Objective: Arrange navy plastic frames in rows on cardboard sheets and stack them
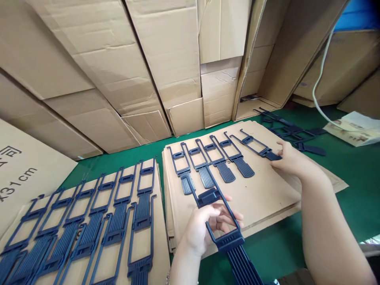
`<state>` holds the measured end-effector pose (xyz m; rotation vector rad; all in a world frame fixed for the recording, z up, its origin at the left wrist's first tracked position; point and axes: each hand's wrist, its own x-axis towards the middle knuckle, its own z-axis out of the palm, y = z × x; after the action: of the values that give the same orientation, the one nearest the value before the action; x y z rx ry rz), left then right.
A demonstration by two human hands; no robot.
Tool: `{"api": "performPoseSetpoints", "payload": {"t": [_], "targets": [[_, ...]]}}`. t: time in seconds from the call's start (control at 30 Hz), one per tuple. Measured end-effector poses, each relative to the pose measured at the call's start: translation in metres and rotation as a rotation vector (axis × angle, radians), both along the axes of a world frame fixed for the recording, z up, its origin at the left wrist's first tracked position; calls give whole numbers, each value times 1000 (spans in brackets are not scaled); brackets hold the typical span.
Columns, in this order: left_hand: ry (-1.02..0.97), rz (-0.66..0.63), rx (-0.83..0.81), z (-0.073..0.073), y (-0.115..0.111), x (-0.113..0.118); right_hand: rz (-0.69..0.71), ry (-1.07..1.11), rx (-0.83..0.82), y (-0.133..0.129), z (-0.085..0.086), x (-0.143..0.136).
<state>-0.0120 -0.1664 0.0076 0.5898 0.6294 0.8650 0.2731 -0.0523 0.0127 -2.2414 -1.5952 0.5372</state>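
Note:
My left hand is closed around a dark blue plastic frame piece with two long arms, a crossbar and a ribbed tail. This piece is raised in front of the cardboard, its tail pointing down toward me. On the right, the fingers of my right hand pinch the tail end of a similar frame piece at the cardboard sheets. Several matching pieces lie in a row between the hands, hooked ends away from me. Part of the right hand's grip is hidden.
Another cardboard stack at left carries overlapping rows of the pieces. A loose pile of them lies on the green tabletop at back right, near a paper packet and white cable. Cardboard boxes wall the back.

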Motion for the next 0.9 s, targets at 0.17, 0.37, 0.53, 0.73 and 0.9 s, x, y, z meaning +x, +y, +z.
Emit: {"api": "performPoseSetpoints", "payload": {"t": [0.17, 0.37, 0.53, 0.73, 0.9], "targets": [[-31, 88, -95, 0, 1, 1, 41, 38, -51, -4, 6, -15], [-61, 126, -140, 3, 4, 3, 102, -23, -23, 0, 2, -23], [-86, 140, -107, 7, 4, 2, 92, -50, 37, 3, -8, -26], [-86, 163, 99, 12, 0, -2, 105, -185, 149, 3, -15, -39], [-87, 314, 150, 11, 1, 1, 331, 50, 281, -21, 17, -68]]}}
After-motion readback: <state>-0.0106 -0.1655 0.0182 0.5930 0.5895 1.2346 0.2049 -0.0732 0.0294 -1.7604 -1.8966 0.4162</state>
